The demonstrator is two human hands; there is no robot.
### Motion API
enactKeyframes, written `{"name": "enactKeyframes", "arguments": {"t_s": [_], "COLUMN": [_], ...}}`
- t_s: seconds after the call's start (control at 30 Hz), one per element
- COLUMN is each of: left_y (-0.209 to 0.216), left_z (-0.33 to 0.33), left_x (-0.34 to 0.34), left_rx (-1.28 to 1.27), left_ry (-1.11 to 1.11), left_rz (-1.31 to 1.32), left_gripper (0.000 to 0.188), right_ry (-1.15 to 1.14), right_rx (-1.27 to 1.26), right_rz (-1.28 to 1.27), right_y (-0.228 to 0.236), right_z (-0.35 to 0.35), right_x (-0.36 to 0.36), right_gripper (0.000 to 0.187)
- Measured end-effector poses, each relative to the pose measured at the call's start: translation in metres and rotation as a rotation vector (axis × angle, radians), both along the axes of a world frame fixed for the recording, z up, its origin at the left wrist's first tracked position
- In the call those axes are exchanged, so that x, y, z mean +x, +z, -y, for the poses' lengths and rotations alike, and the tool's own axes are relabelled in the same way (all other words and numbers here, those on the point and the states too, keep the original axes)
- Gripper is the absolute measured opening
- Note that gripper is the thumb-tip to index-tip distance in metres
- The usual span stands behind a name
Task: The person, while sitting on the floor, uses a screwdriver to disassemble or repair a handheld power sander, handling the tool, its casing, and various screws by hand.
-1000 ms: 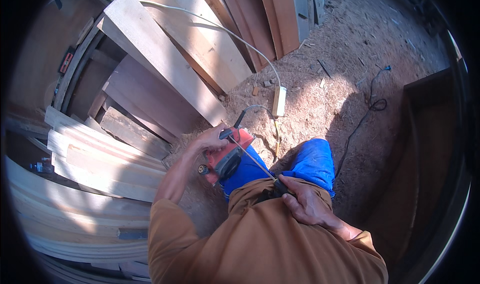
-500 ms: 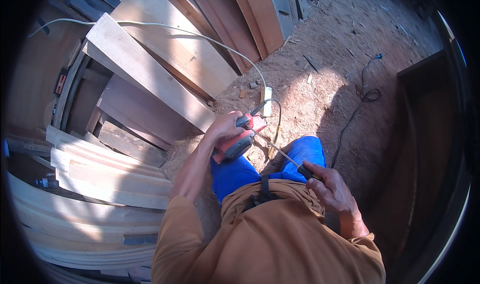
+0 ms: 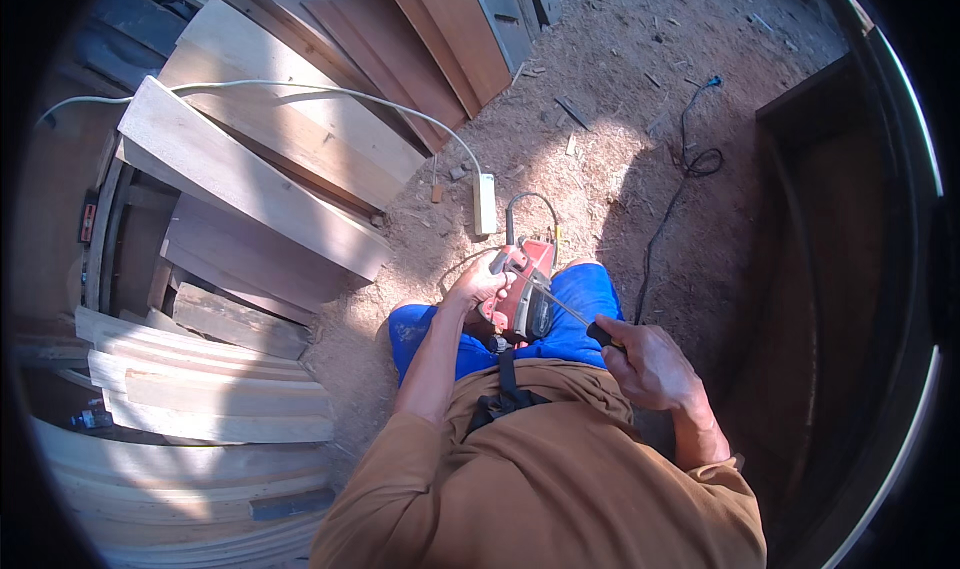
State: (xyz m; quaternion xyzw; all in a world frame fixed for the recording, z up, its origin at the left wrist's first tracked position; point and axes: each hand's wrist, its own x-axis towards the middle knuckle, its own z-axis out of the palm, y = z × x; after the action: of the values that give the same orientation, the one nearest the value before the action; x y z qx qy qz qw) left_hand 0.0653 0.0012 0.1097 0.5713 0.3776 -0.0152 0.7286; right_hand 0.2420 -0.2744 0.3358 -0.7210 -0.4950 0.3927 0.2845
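A red and black corded power tool [image 3: 520, 314], shaped like an electric hand planer, rests against my lap between my knees. My left hand [image 3: 480, 285] is wrapped round its handle, near where the black cord enters. From the right, my right hand [image 3: 652, 364] grips a screwdriver [image 3: 567, 310] by its black and yellow handle. The long metal shaft points up and left across the tool's body. Its tip meets the tool near my left fingers; whether it sits in a screw is too small to tell.
Timber boards [image 3: 250, 184] lean and lie in stacks along the left. A white extension socket [image 3: 484, 205] lies ahead on the sawdust-covered ground [image 3: 600, 129]. A loose black cord [image 3: 655, 237] snakes to the right of my knees, beside a dark wooden cabinet-like frame [image 3: 845, 269].
The power tool has turned from a slant to nearly upright and sits closer to my lap. My left hand has moved lower and right with it. The screwdriver still points at it.
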Motion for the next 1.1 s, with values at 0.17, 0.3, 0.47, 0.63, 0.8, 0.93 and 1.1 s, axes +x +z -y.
{"name": "enactKeyframes", "arguments": {"t_s": [0.17, 0.3, 0.47, 0.63, 0.8, 0.93, 1.1], "left_y": [-0.022, -0.067, -0.107, -0.091, -0.07, -0.071, -0.069], "left_z": [-0.002, -0.015, -0.026, -0.033, -0.033, -0.029, -0.011], "left_x": [-0.024, -0.025, -0.021, -0.013, 0.0, 0.0, 0.01], "left_rx": [0.025, 0.137, 0.172, 0.107, 0.085, 0.306, 0.398], "left_ry": [-0.047, -0.099, -0.238, -0.371, -0.505, -0.507, -0.403], "left_rz": [-0.109, -0.243, -0.271, -0.204, -0.16, -0.274, -0.285], "left_gripper": [0.027, 0.036, 0.062, 0.068, 0.065, 0.063, 0.06], "right_ry": [0.067, 0.123, 0.051, -0.106, -0.237, -0.276, -0.352], "right_rx": [-0.124, -0.11, -0.063, -0.46, -0.457, -0.573, -0.487], "right_rz": [-0.011, -0.037, -0.116, -0.356, -0.484, -0.572, -0.762], "right_y": [-0.015, -0.033, -0.069, -0.023, -0.02, -0.021, -0.054], "right_z": [-0.023, -0.049, -0.045, -0.067, -0.055, -0.059, -0.025], "right_x": [-0.013, -0.024, -0.022, -0.02, -0.021, -0.012, 0.001], "right_gripper": [0.028, 0.026, 0.053, 0.064, 0.067, 0.069, 0.068]}}
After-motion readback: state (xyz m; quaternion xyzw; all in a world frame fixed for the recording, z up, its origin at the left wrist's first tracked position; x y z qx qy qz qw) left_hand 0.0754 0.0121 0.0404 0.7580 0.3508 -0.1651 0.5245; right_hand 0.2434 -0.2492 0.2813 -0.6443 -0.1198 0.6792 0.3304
